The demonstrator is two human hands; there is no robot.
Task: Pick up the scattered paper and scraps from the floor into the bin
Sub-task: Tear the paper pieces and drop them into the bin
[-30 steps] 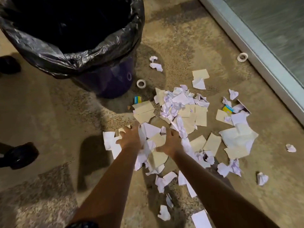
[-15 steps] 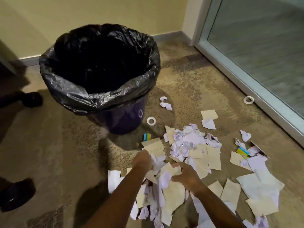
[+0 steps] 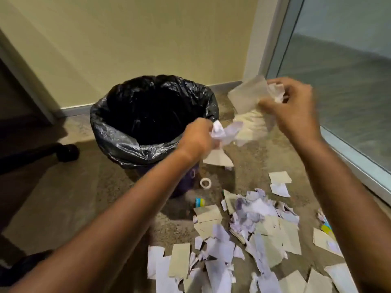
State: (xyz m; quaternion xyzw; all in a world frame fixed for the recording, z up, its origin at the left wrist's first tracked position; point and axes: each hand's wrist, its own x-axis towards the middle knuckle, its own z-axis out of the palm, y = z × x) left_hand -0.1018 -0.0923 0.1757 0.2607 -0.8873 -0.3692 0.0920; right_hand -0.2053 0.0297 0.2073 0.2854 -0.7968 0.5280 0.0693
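Your left hand (image 3: 195, 137) clutches crumpled white scraps (image 3: 224, 132) at bin (image 3: 118, 132) rim. Your right hand (image 3: 294, 106) pinches blurred beige sheet (image 3: 247, 96), raised right of bin. Paper litter (image 3: 260, 227) covers carpet (image 3: 63, 208).

Tape roll (image 3: 205, 183) on carpet nr blue-yellow item (image 3: 200, 202); glass door (image 3: 347, 85) at rt.

The speckled floor (image 3: 254, 166) carries the lined bin (image 3: 118, 132), scattered paper scraps (image 3: 254, 225) and a tape roll (image 3: 205, 183).
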